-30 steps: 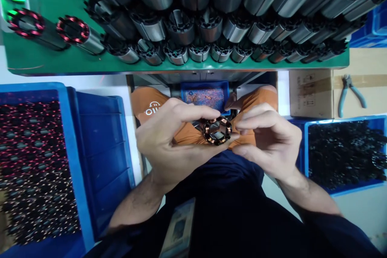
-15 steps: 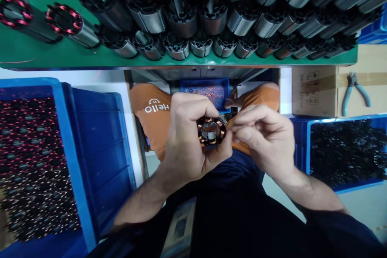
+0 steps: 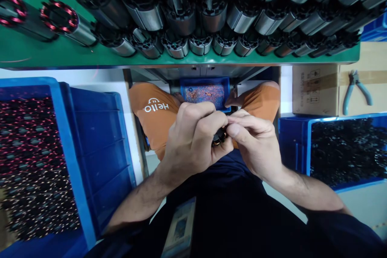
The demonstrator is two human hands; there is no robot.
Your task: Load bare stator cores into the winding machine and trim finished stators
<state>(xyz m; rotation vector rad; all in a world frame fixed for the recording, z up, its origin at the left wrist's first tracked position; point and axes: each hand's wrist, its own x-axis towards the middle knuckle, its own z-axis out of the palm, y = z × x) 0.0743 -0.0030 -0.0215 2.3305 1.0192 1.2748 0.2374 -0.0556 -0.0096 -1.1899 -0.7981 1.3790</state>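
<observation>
My left hand (image 3: 193, 141) is closed round a small stator ring with copper windings (image 3: 219, 137), held over my lap; only a sliver of the ring shows between my fingers. My right hand (image 3: 254, 141) presses against it from the right, thumb and fingers pinched together on the ring's edge. Both hands meet just below a small blue tray of copper scraps (image 3: 205, 92).
Rows of grey metal stator cores (image 3: 199, 20) cover the green bench (image 3: 45, 54) ahead, two with red windings (image 3: 57, 16) at the left. Blue bins stand left (image 3: 60, 149) and right (image 3: 305, 145), full of wound parts. Pliers (image 3: 356, 86) lie on a cardboard box (image 3: 314, 88).
My left fingers have curled over the ring, hiding its open face. My right hand moved in closer, and both hands shifted slightly up and left.
</observation>
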